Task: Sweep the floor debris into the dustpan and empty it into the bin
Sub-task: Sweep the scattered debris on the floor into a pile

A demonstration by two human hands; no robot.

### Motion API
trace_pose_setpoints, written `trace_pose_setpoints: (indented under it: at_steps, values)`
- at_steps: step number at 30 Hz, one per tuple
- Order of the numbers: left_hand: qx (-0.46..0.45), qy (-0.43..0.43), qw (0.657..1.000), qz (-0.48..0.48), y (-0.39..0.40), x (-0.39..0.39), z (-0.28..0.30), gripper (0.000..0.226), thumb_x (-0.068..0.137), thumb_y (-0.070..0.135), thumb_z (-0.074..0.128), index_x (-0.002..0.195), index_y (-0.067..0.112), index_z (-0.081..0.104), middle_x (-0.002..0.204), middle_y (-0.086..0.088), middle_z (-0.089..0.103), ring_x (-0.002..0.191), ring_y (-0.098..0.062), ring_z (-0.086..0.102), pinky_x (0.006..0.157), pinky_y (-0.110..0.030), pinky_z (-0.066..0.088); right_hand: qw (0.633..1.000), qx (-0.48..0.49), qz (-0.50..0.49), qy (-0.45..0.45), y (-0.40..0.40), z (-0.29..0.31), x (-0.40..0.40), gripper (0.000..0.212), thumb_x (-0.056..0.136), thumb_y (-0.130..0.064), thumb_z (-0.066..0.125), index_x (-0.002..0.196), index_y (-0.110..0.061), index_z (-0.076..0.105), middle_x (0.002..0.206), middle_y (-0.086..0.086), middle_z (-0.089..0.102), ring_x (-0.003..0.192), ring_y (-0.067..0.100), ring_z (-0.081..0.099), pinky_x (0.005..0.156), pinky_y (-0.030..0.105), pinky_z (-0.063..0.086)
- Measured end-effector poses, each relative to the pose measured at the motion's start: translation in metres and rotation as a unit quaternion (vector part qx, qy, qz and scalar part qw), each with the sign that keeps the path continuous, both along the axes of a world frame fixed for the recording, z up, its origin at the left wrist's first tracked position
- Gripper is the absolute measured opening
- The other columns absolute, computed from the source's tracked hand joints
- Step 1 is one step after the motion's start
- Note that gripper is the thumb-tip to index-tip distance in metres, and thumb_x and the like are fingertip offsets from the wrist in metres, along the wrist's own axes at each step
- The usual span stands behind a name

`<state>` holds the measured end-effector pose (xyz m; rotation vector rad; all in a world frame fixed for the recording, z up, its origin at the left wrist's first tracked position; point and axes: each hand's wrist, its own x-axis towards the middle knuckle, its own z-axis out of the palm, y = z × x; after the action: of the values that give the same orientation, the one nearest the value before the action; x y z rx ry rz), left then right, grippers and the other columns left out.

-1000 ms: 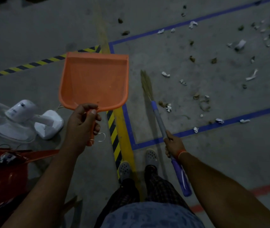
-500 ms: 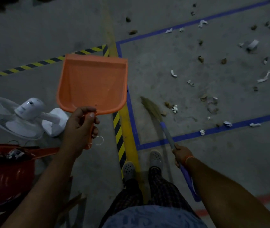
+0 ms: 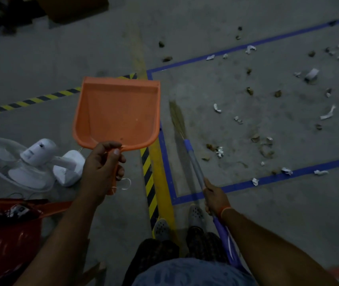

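My left hand [image 3: 101, 168] grips the handle of an orange dustpan [image 3: 117, 112], held above the floor with its pan empty and its mouth pointing away from me. My right hand [image 3: 215, 196] holds the grey and purple handle of a broom [image 3: 193, 162], whose straw head [image 3: 178, 120] touches the floor just right of the blue tape line. Scraps of white paper and brown debris [image 3: 265, 141] lie scattered over the concrete floor to the right, inside and around the blue-taped rectangle.
A white fan [image 3: 32, 162] lies on the floor at the left. A red bin [image 3: 3, 240] with cables in it stands at the lower left. Yellow-black hazard tape [image 3: 150, 182] and a yellow line run between my feet [image 3: 177, 219]. Dark boxes sit at the far top left.
The view has shifted so the dustpan sits lower and more central. The broom head has swung forward and left, away from the nearest debris by the blue tape.
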<state>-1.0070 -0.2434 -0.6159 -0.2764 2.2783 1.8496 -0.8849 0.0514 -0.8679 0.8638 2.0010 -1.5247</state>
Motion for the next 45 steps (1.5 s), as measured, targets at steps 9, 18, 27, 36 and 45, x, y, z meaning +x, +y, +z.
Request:
trace_pose_setpoints:
  at_steps: [9, 18, 27, 36, 45]
  values:
    - [-0.031, 0.007, 0.998, 0.052, -0.048, -0.032, 0.002, 0.014, 0.106, 0.011, 0.052, 0.117, 0.007, 0.06, 0.081, -0.007, 0.063, 0.052, -0.017, 0.053, 0.044, -0.023, 0.042, 0.967, 0.046, 0.251, -0.025, -0.098, 0.003, -0.124, 0.045, 0.101, -0.031, 0.044, 0.144, -0.019, 0.045, 0.129, 0.018, 0.06, 0.106, 0.036, 0.063, 0.089, 0.039, 0.051]
    - [-0.054, -0.012, 0.998, 0.027, -0.091, -0.077, 0.001, 0.013, 0.106, 0.012, 0.052, 0.116, 0.009, 0.06, 0.084, -0.012, 0.062, 0.053, -0.018, 0.053, 0.045, -0.026, 0.043, 0.982, 0.084, 0.129, -0.114, -0.101, -0.021, -0.15, 0.036, 0.099, -0.02, 0.045, 0.128, -0.002, 0.057, 0.131, 0.021, 0.057, 0.109, 0.036, 0.058, 0.091, 0.035, 0.047]
    - [-0.026, -0.026, 0.999, -0.032, -0.052, -0.08, -0.015, 0.015, 0.106, 0.01, 0.051, 0.117, 0.006, 0.059, 0.082, -0.007, 0.062, 0.051, -0.015, 0.053, 0.042, -0.022, 0.043, 0.978, 0.164, 0.097, -0.082, -0.003, -0.012, -0.102, 0.042, 0.098, -0.029, 0.047, 0.137, -0.018, 0.054, 0.109, 0.023, 0.067, 0.093, 0.038, 0.066, 0.08, 0.036, 0.053]
    - [-0.005, 0.001, 0.995, -0.102, 0.021, -0.064, -0.004, 0.014, 0.106, 0.008, 0.051, 0.117, 0.004, 0.059, 0.082, -0.008, 0.062, 0.052, -0.018, 0.053, 0.047, -0.027, 0.045, 0.96, 0.146, 0.144, -0.188, 0.066, 0.021, 0.011, 0.037, 0.1, -0.032, 0.044, 0.133, -0.018, 0.055, 0.079, 0.012, 0.062, 0.061, 0.026, 0.056, 0.052, 0.031, 0.048]
    - [-0.009, 0.003, 0.989, -0.149, 0.073, -0.032, -0.002, 0.013, 0.107, 0.009, 0.051, 0.116, 0.006, 0.06, 0.082, -0.01, 0.062, 0.055, -0.022, 0.053, 0.05, -0.028, 0.045, 0.943, 0.211, 0.179, -0.184, 0.118, 0.022, 0.022, 0.039, 0.102, -0.028, 0.036, 0.135, -0.015, 0.051, 0.131, 0.021, 0.056, 0.112, 0.035, 0.058, 0.09, 0.033, 0.044]
